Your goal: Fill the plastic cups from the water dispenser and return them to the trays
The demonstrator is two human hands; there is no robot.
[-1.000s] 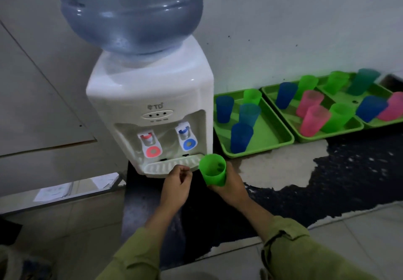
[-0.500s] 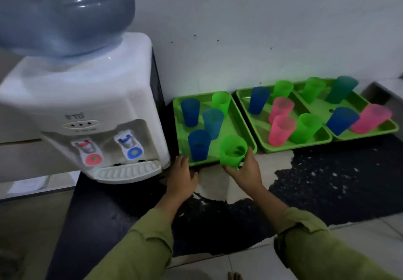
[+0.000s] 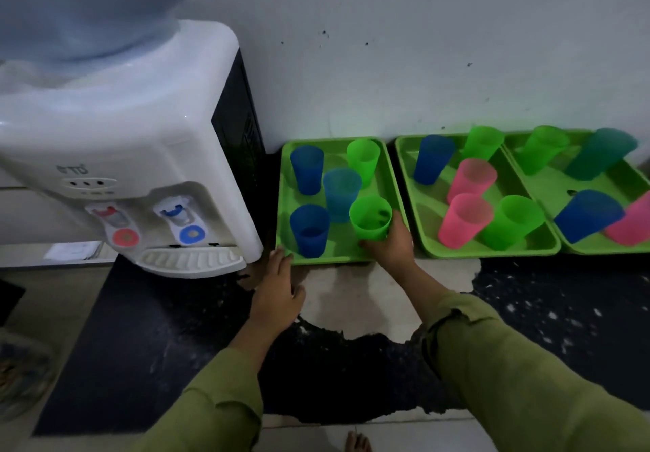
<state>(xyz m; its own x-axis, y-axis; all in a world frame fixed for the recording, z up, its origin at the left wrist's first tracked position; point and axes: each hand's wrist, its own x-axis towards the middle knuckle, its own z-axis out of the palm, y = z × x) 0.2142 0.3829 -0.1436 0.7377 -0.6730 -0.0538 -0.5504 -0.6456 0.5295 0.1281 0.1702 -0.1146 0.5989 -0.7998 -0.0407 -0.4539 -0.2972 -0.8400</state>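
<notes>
My right hand (image 3: pixel 388 242) grips a green plastic cup (image 3: pixel 370 217) upright, low over the front right corner of the nearest green tray (image 3: pixel 394 177). That tray also holds two blue cups (image 3: pixel 306 169), a teal cup (image 3: pixel 340 193) and another green cup (image 3: pixel 363 159). My left hand (image 3: pixel 278 289) rests open on the counter, fingertips touching the tray's front left edge. The white water dispenser (image 3: pixel 133 156) with red and blue taps stands to the left.
Two more green trays (image 3: pixel 492 249) (image 3: pixel 562 189) to the right carry several blue, pink, green and teal cups. A white wall runs close behind the trays. The dark counter (image 3: pixel 545 304) has a pale worn patch in front of the trays.
My right hand carried the green cup from the dispenser's drip tray rightward onto the nearest tray. My left hand moved along to the tray's front edge.
</notes>
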